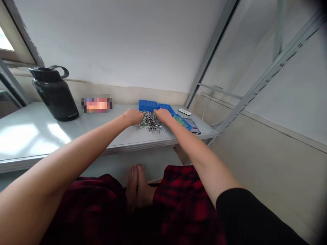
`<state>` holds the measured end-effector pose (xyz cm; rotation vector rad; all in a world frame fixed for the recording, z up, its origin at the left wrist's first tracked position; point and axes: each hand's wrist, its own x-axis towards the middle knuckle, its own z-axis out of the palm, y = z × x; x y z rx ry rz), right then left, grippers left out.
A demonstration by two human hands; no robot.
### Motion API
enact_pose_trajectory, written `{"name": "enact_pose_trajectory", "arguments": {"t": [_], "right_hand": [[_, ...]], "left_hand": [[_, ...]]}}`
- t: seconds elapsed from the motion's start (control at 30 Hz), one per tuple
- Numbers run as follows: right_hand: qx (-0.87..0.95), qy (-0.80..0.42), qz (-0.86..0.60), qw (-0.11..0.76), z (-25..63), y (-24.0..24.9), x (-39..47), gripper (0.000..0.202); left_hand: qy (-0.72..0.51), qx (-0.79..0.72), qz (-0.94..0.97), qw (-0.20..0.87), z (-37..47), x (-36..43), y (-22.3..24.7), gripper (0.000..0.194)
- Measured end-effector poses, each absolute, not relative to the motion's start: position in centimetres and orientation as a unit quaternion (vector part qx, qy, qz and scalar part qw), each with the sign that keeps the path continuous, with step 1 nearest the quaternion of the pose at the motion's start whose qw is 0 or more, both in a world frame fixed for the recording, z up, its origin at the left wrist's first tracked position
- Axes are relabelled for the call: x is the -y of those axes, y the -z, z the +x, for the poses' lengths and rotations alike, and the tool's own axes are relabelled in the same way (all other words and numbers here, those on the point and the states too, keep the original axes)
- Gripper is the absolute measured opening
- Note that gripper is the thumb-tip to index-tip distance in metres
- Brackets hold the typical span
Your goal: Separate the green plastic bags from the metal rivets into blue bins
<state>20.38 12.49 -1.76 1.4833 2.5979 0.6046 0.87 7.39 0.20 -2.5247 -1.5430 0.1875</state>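
Daylight came in from the window (5, 40) at upper left, and there it was, white glare splashed over the left of the bench (30, 137)! The wall (122, 41) stayed soft grey, the space beneath dim. Wide-angle stretch bent the edges, the right corners fell dark, and fine detail looked soft.

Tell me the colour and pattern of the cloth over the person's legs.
The cloth is red and black checked, clearest in the head view.
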Motion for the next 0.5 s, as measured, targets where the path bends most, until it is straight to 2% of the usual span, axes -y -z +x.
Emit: {"name": "enact_pose_trajectory", "arguments": {"t": [0.3, 0.5], "right_hand": [[-0.849, -0.223, 0.477, 0.029, 19.1, -0.6, -13.1, 0.033], [-0.837, -0.136, 0.523, -0.082, 20.3, -0.9, -12.5, 0.03]], "left_hand": [[-0.033, 0.549, -0.832, 0.075, -0.6, -4.8, -0.7, 0.029], [0.028, 0.57, -0.82, 0.039, -0.3, -6.3, -1.1, 0.032]]}}
